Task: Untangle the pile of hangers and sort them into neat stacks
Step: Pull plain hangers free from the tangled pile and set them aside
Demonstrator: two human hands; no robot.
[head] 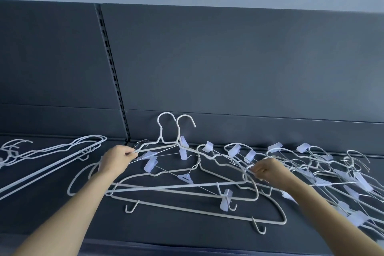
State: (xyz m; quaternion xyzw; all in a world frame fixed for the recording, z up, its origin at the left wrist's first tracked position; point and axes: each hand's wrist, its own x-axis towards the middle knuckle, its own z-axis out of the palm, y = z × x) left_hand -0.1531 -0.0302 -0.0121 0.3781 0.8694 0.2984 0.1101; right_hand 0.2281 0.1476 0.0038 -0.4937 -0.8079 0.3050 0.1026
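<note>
A tangle of white wire hangers [187, 189] lies across the dark shelf in front of me, some with pale clips. Two of them [166, 141] are lifted, hooks pointing up against the back panel. My left hand [117, 159] pinches the left shoulder end of the lifted hangers. My right hand [268, 169] grips a white hanger wire at the other end, in the middle of the pile. A dense heap of clip hangers [332, 172] spreads to the right. A stack of plain white hangers [52, 151] lies at the left.
The dark grey shelf [187, 235] has an upright back panel [228, 68] close behind the hangers, with a slotted rail [113, 68] left of centre. The shelf's front edge runs along the bottom of the view.
</note>
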